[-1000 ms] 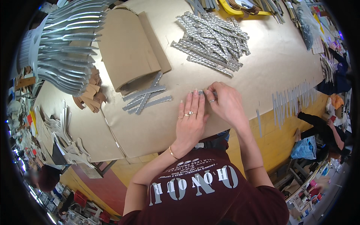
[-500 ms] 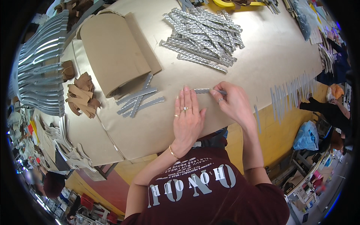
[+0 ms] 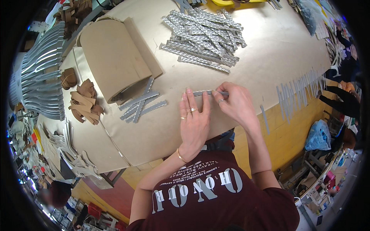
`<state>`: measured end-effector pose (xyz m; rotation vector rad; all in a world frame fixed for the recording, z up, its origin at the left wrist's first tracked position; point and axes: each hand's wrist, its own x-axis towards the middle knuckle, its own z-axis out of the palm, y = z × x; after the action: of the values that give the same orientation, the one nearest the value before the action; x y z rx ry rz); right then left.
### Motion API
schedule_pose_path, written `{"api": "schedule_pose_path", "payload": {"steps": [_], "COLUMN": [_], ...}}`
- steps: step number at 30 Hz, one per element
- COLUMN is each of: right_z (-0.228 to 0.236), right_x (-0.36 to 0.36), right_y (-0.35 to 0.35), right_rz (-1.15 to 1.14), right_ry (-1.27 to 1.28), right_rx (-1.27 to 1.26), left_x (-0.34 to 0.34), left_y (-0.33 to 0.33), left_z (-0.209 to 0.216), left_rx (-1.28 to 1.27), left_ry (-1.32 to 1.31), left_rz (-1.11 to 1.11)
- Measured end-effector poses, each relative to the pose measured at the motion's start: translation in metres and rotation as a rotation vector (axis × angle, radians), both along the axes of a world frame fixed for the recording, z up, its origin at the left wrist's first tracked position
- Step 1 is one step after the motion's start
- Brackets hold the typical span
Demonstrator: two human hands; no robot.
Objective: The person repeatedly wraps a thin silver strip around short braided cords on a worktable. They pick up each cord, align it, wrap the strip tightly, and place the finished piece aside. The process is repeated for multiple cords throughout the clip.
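A narrow grey strip with a silvery braided edge [image 3: 202,93] lies crosswise on the table in front of me. My left hand [image 3: 195,121] rests flat with fingers stretched out, the fingertips pressing on the strip's left part and hiding its end. At the other end, the thumb and fingers of my right hand [image 3: 238,103] pinch the strip. To the left, several similar grey strips [image 3: 140,103] lie crossed over one another. Beyond my hands is a loose pile of silvery braided strips [image 3: 208,36].
A curved brown sheet [image 3: 115,57] stands at the left, with brown scraps [image 3: 86,101] beside it. Thin grey strips [image 3: 296,94] hang along the table's right edge. Long grey bundled strips [image 3: 44,73] lie far left. The tabletop [image 3: 135,142] is covered with tan paper.
The fingers of my left hand have spread apart, its forefinger moving right along the strip. My right hand keeps its pinch. The whole view has shifted slightly.
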<state>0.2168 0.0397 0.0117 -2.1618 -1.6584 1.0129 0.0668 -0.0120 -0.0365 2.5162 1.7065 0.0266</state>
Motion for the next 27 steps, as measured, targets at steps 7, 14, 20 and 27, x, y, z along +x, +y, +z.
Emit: {"api": "schedule_pose_path", "payload": {"steps": [7, 14, 20, 27], "right_z": [0.003, 0.006, 0.004, 0.005], "right_x": [0.01, 0.027, 0.029, 0.024], "right_y": [-0.011, -0.021, -0.022, -0.016], "right_rz": [-0.158, -0.223, -0.228, -0.157], "right_ry": [0.032, 0.126, 0.176, 0.047], "right_rx": [0.008, -0.032, -0.023, 0.003], "left_x": [0.006, 0.005, 0.006, 0.001], "left_y": [0.005, 0.005, 0.005, 0.004], "left_z": [0.006, 0.007, 0.006, 0.005], "left_rx": [0.023, 0.019, 0.005, -0.147], "left_ry": [0.074, 0.135, 0.074, -0.14], "left_rz": [-0.04, -0.083, -0.058, -0.059]}}
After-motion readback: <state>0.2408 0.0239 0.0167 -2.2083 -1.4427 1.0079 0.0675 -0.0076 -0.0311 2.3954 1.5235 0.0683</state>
